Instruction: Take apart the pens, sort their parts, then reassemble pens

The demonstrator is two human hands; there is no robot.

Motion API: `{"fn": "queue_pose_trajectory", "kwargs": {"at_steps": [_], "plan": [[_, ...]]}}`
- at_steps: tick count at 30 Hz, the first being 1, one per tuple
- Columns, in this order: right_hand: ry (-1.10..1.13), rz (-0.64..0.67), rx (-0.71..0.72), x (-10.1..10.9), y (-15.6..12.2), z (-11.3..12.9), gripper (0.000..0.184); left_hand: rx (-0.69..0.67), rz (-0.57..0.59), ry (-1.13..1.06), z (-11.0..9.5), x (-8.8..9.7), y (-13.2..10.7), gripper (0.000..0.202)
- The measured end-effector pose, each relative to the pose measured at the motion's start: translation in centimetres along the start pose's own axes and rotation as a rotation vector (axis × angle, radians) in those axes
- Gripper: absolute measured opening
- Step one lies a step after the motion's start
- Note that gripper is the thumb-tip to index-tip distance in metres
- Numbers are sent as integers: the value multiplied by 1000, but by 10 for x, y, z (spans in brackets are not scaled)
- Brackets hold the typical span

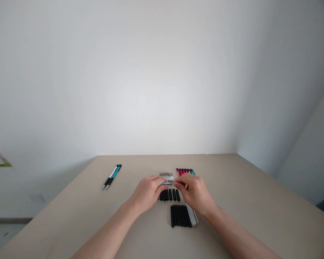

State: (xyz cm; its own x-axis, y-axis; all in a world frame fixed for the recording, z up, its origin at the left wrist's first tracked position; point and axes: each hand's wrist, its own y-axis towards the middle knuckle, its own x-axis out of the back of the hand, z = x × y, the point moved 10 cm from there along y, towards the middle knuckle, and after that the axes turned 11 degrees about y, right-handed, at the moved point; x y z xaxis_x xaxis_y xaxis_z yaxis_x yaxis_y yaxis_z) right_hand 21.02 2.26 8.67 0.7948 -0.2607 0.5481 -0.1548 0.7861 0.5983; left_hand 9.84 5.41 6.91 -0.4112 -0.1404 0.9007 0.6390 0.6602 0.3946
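Note:
My left hand (148, 192) is closed around a teal pen barrel (163, 183), most of it hidden by the fingers. A thin white end of it points right, toward my right hand (193, 189). The right fingers are pinched at that end; whatever tiny part they hold is too small to make out. Just beyond the hands stand small silver cone tips (166, 174) in a row and small white or clear parts (169, 178). Below the fingers lies a row of short black grips (170, 194).
Nearer me are longer black tubes (179, 216) and white refills (191, 216), partly under my right wrist. Pink and teal barrels (183, 172) lie behind my right hand. Two pens (112, 177), one white and one teal, rest at left. A wall (162, 90) rises behind the table.

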Motion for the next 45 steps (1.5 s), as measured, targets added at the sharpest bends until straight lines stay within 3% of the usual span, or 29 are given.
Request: {"fn": "queue_pose_trajectory", "kwargs": {"at_steps": [8,24,38,45], "plan": [[38,84,34,-6,-1,5,23,-47,-4,41,-4,3,-3,20],[81,125,88,-7,-1,11,23,-109,22,117,-10,0,-4,22],[140,111,-42,-10,0,1,19,-126,43,204,-16,2,-4,23],[44,129,-67,-12,-1,2,32,-140,48,193,-19,1,-5,29]]}}
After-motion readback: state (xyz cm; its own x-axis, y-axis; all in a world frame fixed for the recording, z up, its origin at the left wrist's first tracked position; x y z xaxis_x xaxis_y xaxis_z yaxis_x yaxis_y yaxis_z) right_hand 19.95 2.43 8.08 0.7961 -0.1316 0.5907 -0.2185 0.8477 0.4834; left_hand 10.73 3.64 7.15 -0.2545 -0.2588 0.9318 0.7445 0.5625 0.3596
